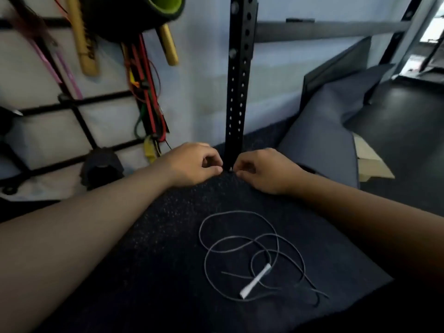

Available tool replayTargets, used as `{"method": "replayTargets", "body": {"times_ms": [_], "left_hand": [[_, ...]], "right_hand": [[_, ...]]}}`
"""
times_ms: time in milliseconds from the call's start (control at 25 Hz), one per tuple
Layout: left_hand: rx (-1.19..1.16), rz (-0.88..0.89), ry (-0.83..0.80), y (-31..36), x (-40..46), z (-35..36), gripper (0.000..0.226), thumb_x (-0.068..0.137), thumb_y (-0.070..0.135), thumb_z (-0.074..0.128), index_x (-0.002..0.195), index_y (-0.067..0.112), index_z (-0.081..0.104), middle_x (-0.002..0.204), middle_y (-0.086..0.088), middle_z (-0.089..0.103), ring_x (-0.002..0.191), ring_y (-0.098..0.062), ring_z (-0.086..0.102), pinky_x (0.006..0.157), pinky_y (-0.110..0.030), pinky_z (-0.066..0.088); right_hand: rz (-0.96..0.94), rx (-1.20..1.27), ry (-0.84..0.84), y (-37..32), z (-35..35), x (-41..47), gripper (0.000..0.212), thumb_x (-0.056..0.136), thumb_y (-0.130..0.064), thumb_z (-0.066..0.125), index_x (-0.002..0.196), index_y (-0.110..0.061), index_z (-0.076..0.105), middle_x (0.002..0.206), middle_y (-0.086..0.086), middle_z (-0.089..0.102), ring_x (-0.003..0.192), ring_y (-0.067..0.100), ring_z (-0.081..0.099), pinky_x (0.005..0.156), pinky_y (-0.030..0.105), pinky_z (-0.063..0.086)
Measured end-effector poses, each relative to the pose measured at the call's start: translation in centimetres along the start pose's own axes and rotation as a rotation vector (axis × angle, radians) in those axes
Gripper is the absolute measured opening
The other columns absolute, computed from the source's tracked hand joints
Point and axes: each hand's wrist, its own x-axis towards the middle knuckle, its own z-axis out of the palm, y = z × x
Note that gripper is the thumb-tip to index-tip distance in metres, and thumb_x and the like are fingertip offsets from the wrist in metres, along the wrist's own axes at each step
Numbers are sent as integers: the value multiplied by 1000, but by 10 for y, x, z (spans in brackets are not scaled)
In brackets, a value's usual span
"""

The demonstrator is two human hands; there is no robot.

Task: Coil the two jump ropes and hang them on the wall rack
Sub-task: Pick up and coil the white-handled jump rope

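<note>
Two hands [195, 164] [262, 170], fingers seemingly pinched.

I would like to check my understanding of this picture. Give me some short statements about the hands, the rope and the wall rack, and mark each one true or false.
1. A grey jump rope lies in loose loops on the dark floor mat. True.
2. The left hand grips the rope's white handle. False: the handle lies on the mat, nearer the camera than both hands.
3. Both hands, the right hand too, are close together at the foot of the black perforated post. True.
4. The wall rack is bare. False: coloured bands and other gear hang on it.
</note>
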Motion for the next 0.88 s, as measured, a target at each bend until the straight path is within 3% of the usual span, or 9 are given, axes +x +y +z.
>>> {"method": "replayTargets", "body": {"times_ms": [200,440,560,680,760,880], "left_hand": [[-216,-139,-170,-23,31,149,19,93,43,71,106,30,76,108,11,69,99,-10,66,90,-39,56],[-371,-313,-366,-39,52,309,22,87,41,76,103,26,78,103,7,77,97,-13,70,90,-35,57],[-368,-386,-469,-35,44,379,18,88,38,77,98,23,76,100,2,76,94,-20,69,85,-38,58],[-331,-460,-538,-30,32,432,20,87,42,77,94,24,72,100,0,74,95,-25,69,82,-40,58],[-304,-444,-571,-24,28,453,24,87,43,76,99,23,72,105,-1,73,97,-26,68,80,-38,57],[-256,-395,-597,-19,31,456,31,90,45,73,110,21,70,112,-4,71,103,-29,67,79,-38,53]], "right_hand": [[140,-1,-211,92,121,-12,22,92,-31,52,103,-27,71,100,3,76,94,31,69,79,47,58],[190,-65,-499,166,263,-45,20,98,-25,52,107,-21,69,114,9,72,104,36,68,80,46,56],[144,-133,-630,185,316,-61,22,96,-28,58,114,-24,68,126,6,66,119,33,62,87,41,52],[47,-291,-711,197,350,-69,34,94,-29,60,129,-26,61,142,8,51,136,35,45,95,46,48],[-9,-437,-737,202,362,-69,41,98,-28,56,139,-27,54,148,9,46,137,35,42,101,47,43],[-108,-568,-703,201,357,-60,36,104,-36,48,138,-26,54,144,5,55,132,32,45,105,45,35]]}}
